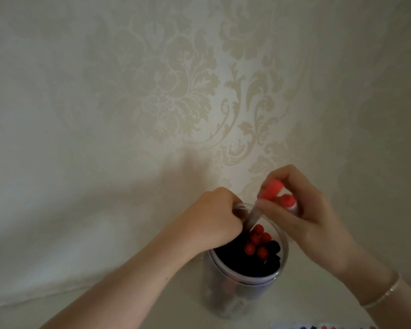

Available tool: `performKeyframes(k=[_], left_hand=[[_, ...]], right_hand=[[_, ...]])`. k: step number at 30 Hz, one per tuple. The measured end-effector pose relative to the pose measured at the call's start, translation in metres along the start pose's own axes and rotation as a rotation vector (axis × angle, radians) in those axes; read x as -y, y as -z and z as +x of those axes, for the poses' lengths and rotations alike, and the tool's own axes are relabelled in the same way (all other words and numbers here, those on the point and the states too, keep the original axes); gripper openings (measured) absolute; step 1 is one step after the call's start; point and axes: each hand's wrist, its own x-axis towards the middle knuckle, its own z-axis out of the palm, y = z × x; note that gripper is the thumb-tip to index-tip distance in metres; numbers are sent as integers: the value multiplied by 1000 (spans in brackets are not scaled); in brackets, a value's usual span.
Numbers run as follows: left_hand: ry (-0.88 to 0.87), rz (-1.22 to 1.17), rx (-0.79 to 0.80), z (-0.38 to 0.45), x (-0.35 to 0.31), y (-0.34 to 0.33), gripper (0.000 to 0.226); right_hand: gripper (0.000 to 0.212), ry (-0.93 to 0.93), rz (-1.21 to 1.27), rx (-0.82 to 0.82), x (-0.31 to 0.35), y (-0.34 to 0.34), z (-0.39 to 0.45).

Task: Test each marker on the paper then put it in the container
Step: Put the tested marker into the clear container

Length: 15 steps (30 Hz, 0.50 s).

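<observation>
A clear round container [242, 288] stands on the pale table, holding several markers with red caps [256, 243] and dark caps [274, 248]. My left hand [214, 219] grips the container's far rim with curled fingers. My right hand [304, 210] holds two red-capped markers above the opening. One marker [272, 187] points down into the container, pinched between thumb and fingers. The second marker [290, 203] lies in the same hand's palm. At the bottom edge lies the paper [323, 326] with red and blue marks.
A wall with pale damask wallpaper [176, 91] rises directly behind the container. A thin bracelet [387, 293] is on my right wrist. The pale tabletop [152, 309] stretches left of the container.
</observation>
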Motion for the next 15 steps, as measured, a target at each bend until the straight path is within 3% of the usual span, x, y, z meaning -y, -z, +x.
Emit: performKeyframes(k=[2,6,11,15], left_hand=[[12,-13,-9,3,1,0,27],[46,-73,-35,13,6,-1,25],[75,-223,-52,19,8,-5,22],[140,-304,-58,24,9,-7,26]], right_hand=[[19,12,-227,-42,-3,-3,6],[21,-27,-792,186,-4,0,24],[14,10,-733,114,-6,-8,32],[10,-185,-623,225,-11,2,38]])
